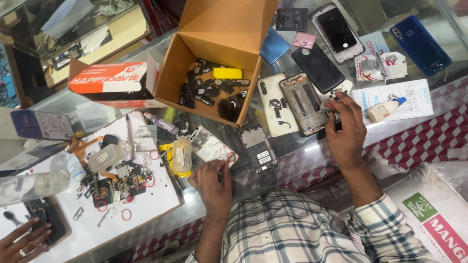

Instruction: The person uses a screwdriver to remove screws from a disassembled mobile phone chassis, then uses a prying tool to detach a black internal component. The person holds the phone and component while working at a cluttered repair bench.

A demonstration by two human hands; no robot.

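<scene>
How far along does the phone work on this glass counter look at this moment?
Done: several phones lie opened, such as the stripped phone frame and a bare board phone. In hand: the left hand holds a small tool at an opened phone; the right hand touches small parts beside the frame. Left: nothing looks reassembled; loose parts fill the cardboard box.

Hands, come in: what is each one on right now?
Left hand pinching a red-tipped tool at an opened phone. Right hand fingering a bare phone frame. Cardboard box of parts between them.
</scene>
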